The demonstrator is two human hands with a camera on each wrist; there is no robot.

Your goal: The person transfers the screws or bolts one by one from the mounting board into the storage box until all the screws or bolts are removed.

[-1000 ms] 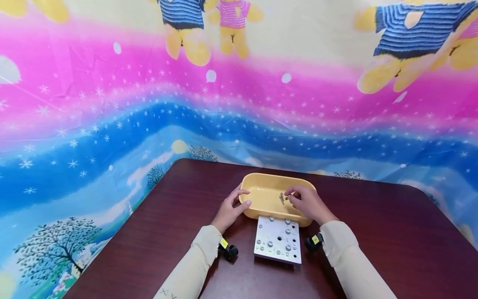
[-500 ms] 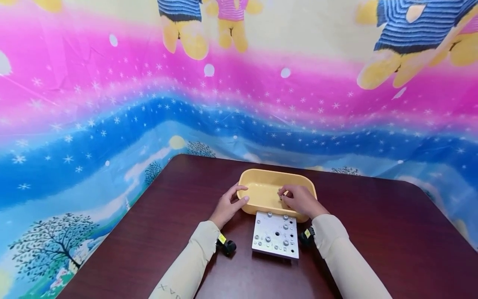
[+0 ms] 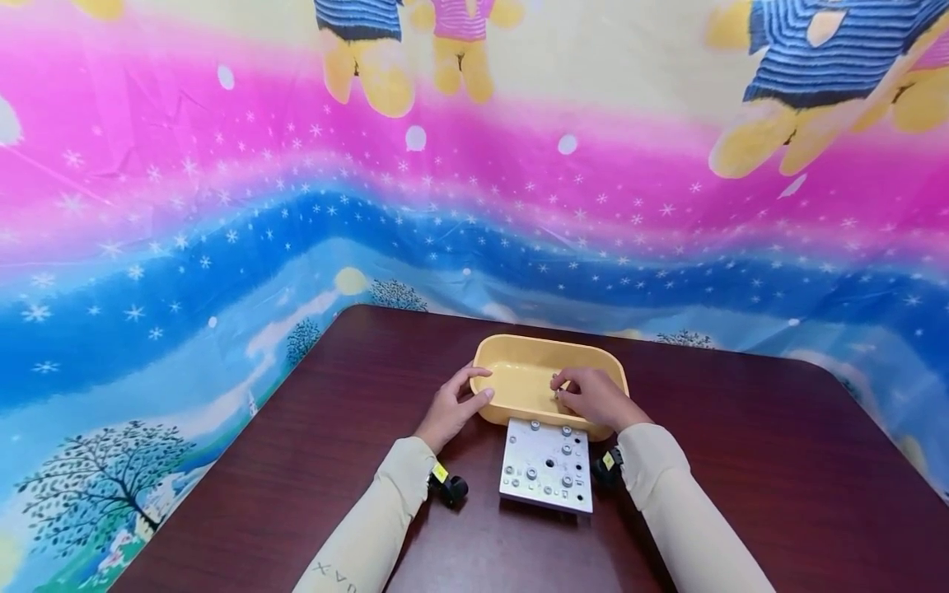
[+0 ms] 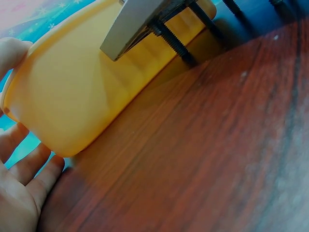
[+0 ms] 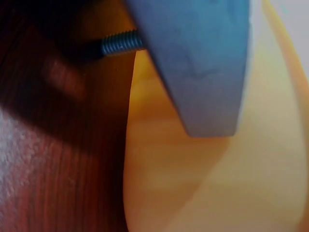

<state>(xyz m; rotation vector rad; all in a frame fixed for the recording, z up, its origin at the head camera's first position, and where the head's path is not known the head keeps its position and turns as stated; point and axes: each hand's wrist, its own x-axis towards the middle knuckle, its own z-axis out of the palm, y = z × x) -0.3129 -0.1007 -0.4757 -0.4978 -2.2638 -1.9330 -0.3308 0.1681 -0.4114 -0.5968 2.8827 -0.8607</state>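
A yellow plastic tray (image 3: 511,416) stands on the table, its long side toward me. My left hand (image 3: 447,412) grips its left end, with finger and thumb over the rim; in the left wrist view the other fingers (image 4: 29,164) lie against the outer wall. Inside the tray, toward the right, my right hand (image 3: 596,397) has its thumb and fingertips pinched around small metal screws (image 3: 554,381), mostly hidden by the fingers. Right in front of the tray sits a silver metal plate (image 3: 528,451) with several socket head screws; threaded shanks (image 4: 171,41) stick out below it.
The dark red-brown table (image 3: 356,412) runs out on both sides of the tray. Behind it hangs a printed cloth (image 3: 474,206) with bears and snowflakes. A small black wrist camera (image 3: 454,491) sits by the left sleeve, another (image 3: 608,469) by the right.
My right hand has moved slightly left and closed its fingertips over the screws, which lay uncovered beside them a second ago. The left hand keeps its hold on the tray.
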